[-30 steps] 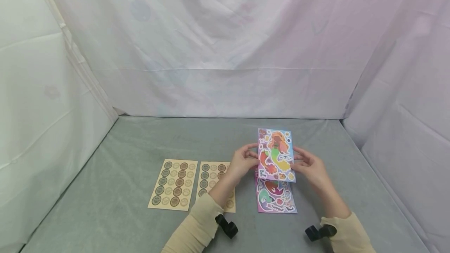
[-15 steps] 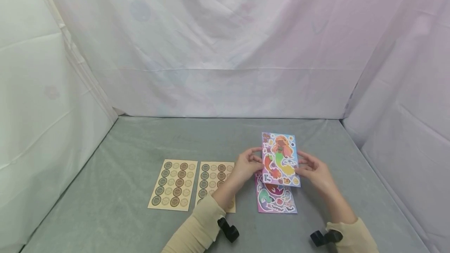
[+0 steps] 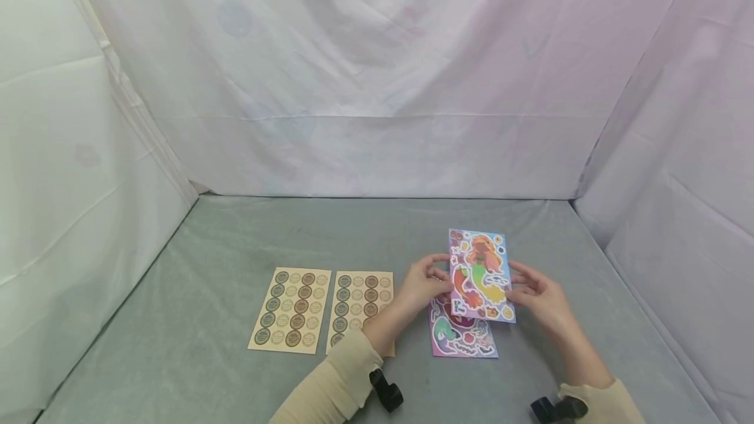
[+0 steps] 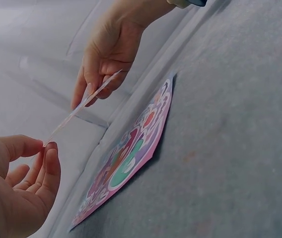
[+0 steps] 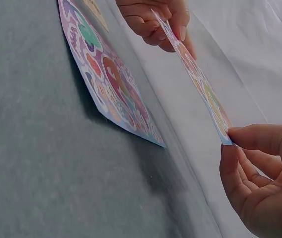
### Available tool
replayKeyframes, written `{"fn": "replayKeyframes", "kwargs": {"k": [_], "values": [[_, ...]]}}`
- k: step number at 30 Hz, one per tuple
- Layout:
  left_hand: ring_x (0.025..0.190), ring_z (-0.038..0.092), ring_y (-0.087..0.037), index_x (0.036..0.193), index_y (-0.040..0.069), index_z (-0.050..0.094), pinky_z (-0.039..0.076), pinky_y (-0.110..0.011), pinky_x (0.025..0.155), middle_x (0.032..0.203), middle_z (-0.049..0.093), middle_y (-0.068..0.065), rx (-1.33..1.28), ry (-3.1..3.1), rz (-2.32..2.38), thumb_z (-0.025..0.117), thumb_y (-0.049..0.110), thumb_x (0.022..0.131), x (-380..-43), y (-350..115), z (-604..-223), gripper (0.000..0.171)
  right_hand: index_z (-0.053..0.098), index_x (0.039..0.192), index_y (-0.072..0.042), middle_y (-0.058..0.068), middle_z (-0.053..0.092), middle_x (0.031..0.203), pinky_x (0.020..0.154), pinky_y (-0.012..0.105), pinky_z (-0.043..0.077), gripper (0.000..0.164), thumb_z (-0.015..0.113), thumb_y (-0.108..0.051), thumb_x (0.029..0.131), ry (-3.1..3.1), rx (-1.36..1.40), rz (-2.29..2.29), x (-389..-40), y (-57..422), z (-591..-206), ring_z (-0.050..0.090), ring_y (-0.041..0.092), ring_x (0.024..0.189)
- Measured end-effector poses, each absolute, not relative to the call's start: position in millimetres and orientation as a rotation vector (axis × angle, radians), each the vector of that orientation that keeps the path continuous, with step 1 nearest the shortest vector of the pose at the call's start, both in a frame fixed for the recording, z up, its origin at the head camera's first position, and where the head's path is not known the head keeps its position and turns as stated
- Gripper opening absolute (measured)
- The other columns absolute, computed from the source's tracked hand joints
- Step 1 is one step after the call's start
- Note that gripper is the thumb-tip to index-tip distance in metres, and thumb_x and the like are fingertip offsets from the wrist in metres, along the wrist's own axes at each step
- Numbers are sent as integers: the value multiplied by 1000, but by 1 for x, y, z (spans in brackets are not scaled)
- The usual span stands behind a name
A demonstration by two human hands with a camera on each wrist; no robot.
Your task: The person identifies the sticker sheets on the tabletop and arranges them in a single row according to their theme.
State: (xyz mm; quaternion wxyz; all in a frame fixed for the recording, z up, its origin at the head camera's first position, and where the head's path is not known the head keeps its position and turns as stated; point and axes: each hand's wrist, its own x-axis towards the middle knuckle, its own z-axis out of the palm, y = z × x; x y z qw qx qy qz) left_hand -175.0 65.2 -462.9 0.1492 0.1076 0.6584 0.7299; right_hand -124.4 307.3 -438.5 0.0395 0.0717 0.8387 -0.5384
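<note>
Between both hands a mermaid sticker sheet [image 3: 482, 277] is held above the table, its left edge pinched by my left hand [image 3: 423, 285] and its right edge by my right hand [image 3: 540, 296]. In the left wrist view the left thumb and fingertips [image 4: 50, 147] meet at the sheet's edge. The right wrist view shows the right thumb [image 5: 257, 138] over the other edge, with fingers beneath. Under the raised sheet, a second mermaid sticker sheet [image 3: 462, 339] lies flat on the table, its upper part hidden in the head view.
Two cream sheets of round stickers lie to the left: the outer sheet [image 3: 290, 309] and the inner sheet [image 3: 360, 300], partly covered by the left forearm. Grey cloth covers the table [image 3: 177, 358]. White curtains [image 3: 377, 156] stand behind and at both sides.
Both hands have shifted right and toward the person with the held mermaid sheet, which stays pinched between them. The sheets on the table have not moved.
</note>
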Motion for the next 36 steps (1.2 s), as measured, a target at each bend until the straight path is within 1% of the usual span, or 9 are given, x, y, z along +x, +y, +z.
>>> {"fn": "replayKeyframes", "kwargs": {"k": [7, 12, 16, 22, 25, 30, 36], "values": [[57, 62, -16, 128, 7, 57, 56, -31, 56, 74, 66, -8, 313, 1905, 2060, 68, -11, 78, -172, 70, -464, 55, 37, 146, -4, 21, 54, 124, 76, 20, 50, 71, 72, -21, 87, 2567, 227, -1623, -119, 315, -437, 63, 8, 92], [55, 61, -16, 127, 7, 57, 56, -31, 55, 76, 67, -14, 321, 1914, 2054, 68, -12, 75, -168, 74, -464, 56, 36, 146, -3, 21, 53, 123, 76, 21, 50, 71, 72, -19, 87, 2553, 220, -1636, -117, 320, -439, 63, 8, 92], [54, 60, -16, 126, 6, 57, 56, -31, 54, 75, 66, -16, 320, 1902, 2066, 68, -13, 74, -165, 78, -465, 56, 36, 146, -2, 21, 54, 122, 76, 22, 50, 71, 72, -19, 87, 2567, 203, -1626, -114, 324, -440, 63, 8, 91], [54, 61, -18, 126, 7, 57, 56, -32, 53, 72, 65, -11, 277, 1881, 2074, 68, -14, 75, -161, 84, -465, 57, 36, 146, -2, 21, 54, 122, 76, 21, 49, 71, 71, -22, 87, 2583, 199, -1587, -110, 328, -440, 63, 8, 91], [54, 63, -21, 126, 6, 56, 56, -33, 52, 69, 64, -7, 288, 1869, 2090, 68, -15, 74, -160, 87, -468, 58, 36, 146, -2, 20, 54, 121, 76, 21, 49, 71, 72, -21, 87, 2583, 197, -1594, -108, 330, -441, 63, 8, 90], [56, 64, -28, 127, 4, 55, 56, -32, 51, 67, 64, -6, 351, 1898, 2090, 69, -16, 73, -158, 91, -471, 59, 36, 145, -1, 19, 55, 120, 76, 20, 49, 70, 71, -20, 88, 2585, 178, -1600, -104, 336, -443, 63, 8, 91], [56, 65, -30, 128, 6, 55, 56, -34, 51, 66, 64, -5, 327, 1919, 2054, 69, -16, 74, -154, 96, -469, 60, 35, 145, 1, 19, 56, 119, 75, 20, 49, 71, 72, -18, 87, 2581, 215, -1580, -101, 341, -446, 64, 9, 90]]}}
